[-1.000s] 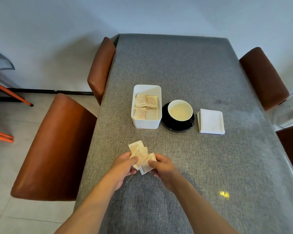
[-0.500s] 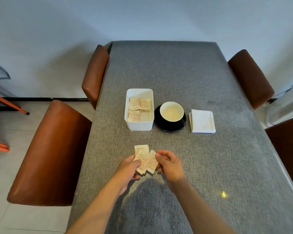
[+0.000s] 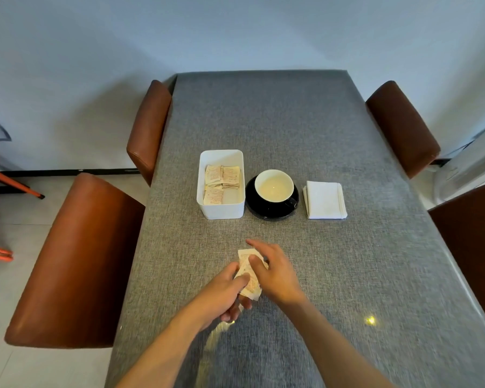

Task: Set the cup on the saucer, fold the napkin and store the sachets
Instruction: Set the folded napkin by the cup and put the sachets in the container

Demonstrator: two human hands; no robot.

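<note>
1. Head view, your hands: your left hand point(image 3: 224, 292) grips a small bunch of loose sachets point(image 3: 249, 278) just above the grey table point(image 3: 347, 275), thumb on top and curled fingers underneath.
2. Your right hand point(image 3: 275, 273) lies over the same bunch from the right, thumb pressed on the top sachet, forefinger stretched out past the far edge of the bunch. Whether its other fingers curl round the sachets you cannot tell, since the back of the hand hides them.
3. Same view, further up the table: the white box point(image 3: 221, 211) stands near the middle, with more sachets point(image 3: 221, 182) lying flat inside it, most towards its far end.
4. Just right of the box, nearly touching it, the black saucer point(image 3: 266, 214) carries the cup point(image 3: 275, 186), upright, its inside pale, its handle pointing to the near right.
5. Right of the saucer and apart from it lies the white napkin point(image 3: 324, 199), folded into a neat rectangle, flat on the cloth.
6. Brown chairs point(image 3: 67, 261) stand along both long sides of the table.
</note>
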